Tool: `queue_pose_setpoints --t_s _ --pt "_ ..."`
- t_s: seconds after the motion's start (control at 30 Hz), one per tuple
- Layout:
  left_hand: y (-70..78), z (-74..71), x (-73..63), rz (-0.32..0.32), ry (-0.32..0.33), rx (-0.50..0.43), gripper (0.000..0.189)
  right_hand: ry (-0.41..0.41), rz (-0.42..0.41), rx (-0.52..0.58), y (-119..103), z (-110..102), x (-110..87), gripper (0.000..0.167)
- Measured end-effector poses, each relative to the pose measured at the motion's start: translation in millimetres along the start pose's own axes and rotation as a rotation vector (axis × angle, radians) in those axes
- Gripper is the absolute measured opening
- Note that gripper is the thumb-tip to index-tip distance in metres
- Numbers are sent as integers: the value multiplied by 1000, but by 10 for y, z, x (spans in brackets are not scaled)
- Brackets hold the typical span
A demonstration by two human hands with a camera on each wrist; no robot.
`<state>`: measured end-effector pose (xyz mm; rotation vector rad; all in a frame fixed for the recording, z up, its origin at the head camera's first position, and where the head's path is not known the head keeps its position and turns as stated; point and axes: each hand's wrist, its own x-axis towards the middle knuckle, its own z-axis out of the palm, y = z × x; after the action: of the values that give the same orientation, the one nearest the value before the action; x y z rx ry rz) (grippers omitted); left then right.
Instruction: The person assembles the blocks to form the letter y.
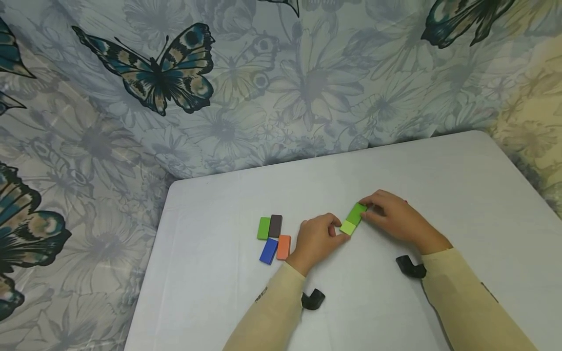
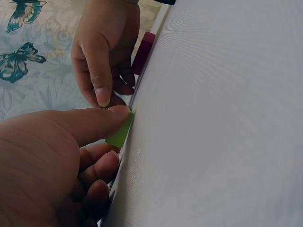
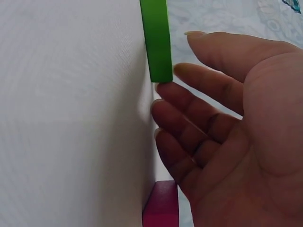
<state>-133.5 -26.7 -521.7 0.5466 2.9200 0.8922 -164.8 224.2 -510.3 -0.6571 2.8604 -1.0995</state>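
Observation:
Two flat blocks lie end to end on the white table in the head view, a light green block [image 1: 348, 227] nearer and a green block [image 1: 356, 213] beyond it. My left hand [image 1: 317, 240] pinches the light green one between thumb and fingers; its thumb covers part of the green piece [image 2: 120, 134] in the left wrist view. The right hand [image 1: 395, 217] is at the far end of the green block. In the right wrist view its relaxed fingers [image 3: 191, 101] reach the end of that block [image 3: 160, 52], the thumb standing apart from it.
Left of the hands lie a second green block [image 1: 264, 228], a dark brown block [image 1: 275, 225], a blue block [image 1: 269, 251] and an orange block [image 1: 284, 247]. A magenta block [image 3: 161, 208] stands beyond my right hand. Butterfly-patterned cloth [image 1: 246, 97] hangs behind the table [image 1: 210, 204].

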Motion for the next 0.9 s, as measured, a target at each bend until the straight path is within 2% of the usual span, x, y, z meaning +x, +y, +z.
queue_pose_setpoints --t_s 0.5,0.9 --pt "-6 11 -28 -4 -3 -25 32 99 19 56 47 -212 -47 27" --pt "-8 17 -36 -6 3 -37 31 119 78 165 142 -357 -126 36"
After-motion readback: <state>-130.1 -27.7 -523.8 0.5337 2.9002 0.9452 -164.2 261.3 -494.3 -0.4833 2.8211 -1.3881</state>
